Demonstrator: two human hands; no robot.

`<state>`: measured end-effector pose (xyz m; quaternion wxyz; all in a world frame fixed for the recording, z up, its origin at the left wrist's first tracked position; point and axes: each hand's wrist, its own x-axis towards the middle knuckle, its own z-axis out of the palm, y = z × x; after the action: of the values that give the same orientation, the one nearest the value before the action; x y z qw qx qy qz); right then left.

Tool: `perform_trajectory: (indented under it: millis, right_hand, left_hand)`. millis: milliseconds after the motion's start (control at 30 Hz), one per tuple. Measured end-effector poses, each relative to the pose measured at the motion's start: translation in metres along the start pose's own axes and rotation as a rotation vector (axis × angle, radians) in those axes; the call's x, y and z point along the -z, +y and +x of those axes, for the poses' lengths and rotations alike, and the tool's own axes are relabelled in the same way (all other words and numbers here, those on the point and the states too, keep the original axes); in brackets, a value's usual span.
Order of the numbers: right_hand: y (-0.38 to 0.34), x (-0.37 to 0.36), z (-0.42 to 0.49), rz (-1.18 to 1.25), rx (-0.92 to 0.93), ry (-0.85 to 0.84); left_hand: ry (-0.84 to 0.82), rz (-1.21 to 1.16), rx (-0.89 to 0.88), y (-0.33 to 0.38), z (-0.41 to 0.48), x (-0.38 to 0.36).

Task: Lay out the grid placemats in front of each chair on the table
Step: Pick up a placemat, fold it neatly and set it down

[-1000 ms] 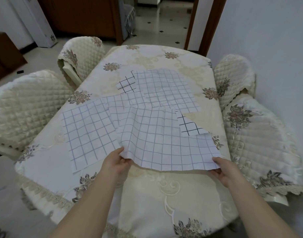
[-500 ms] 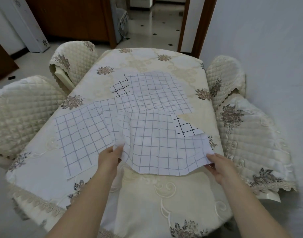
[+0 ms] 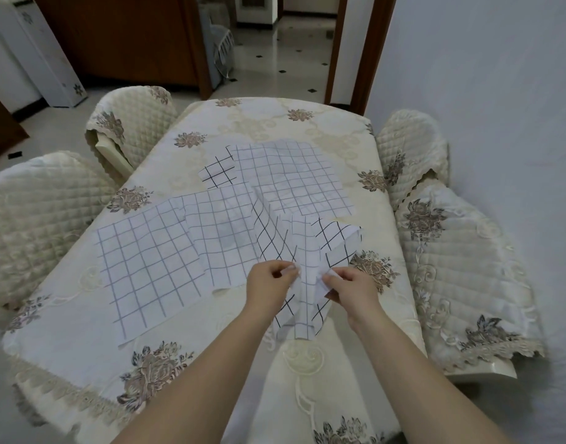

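The left hand [image 3: 269, 285] and right hand [image 3: 352, 288] sit close together, each pinching the near edge of a gathered placemat [image 3: 307, 251] between thumb and curled fingers; it hangs crumpled over the table [image 3: 275, 123] - toward the near right; three flat placemats lie overlapping behind it - a left one [image 3: 147, 264], a middle one [image 3: 221, 232], a far one [image 3: 291, 177]; quilted chairs [image 3: 35, 216] line both sides.

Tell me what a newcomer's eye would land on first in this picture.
The left hand and right hand, close together near the table's front right, each pinch a bunched grid placemat that hangs between them. Behind it, more mats overlap across the cream floral tablecloth, from a flat left placemat to a far placemat. Quilted chairs flank both sides.
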<state>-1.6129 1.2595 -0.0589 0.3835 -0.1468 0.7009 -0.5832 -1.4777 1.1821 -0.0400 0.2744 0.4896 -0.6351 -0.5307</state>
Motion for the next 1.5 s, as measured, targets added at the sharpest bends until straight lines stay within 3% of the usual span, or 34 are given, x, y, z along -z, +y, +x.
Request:
perform_trajectory:
  millis: [233,400,667,800,933,1133,1233,1333,1400,1500]
  right_hand:
    - [-0.005,-0.015,-0.007,-0.022,0.030,-0.050]
    - [-0.010,-0.017,-0.005,0.042,-0.073,-0.040]
    - [-0.011,-0.018,-0.002,-0.062,-0.050,-0.010]
    - [-0.015,-0.019,-0.001,-0.084,-0.067,0.000]
    - [-0.027,-0.017,0.001,0.145,-0.131,0.013]
    - [-0.051,-0.011,0.005,0.363,-0.090,0.032]
    - [-0.060,-0.009,0.005,0.462,-0.083,0.041]
    - [-0.066,-0.005,0.003,0.526,-0.077,0.046]
    - [-0.066,0.001,0.004,0.538,-0.075,0.059]
    - [-0.065,0.013,0.004,0.549,-0.073,0.093]
  left_hand:
    - [-0.039,0.091,-0.050,0.005,-0.002,-0.016]
    - [-0.050,0.104,-0.069,0.005,-0.001,-0.017]
    - [-0.264,0.013,-0.004,0.012,-0.007,-0.008]
    - [-0.165,-0.219,0.087,0.008,-0.006,-0.002]
    - [0.002,-0.101,0.090,-0.005,-0.003,0.010]
    - [-0.083,-0.064,0.410,-0.029,0.001,0.022]
    - [-0.065,-0.350,0.644,-0.038,0.004,0.020]
    - [-0.244,-0.578,0.841,-0.040,-0.001,0.018]
    - [-0.318,-0.721,0.901,-0.039,-0.005,0.014]
    - [-0.271,-0.874,0.892,-0.034,-0.005,0.008]
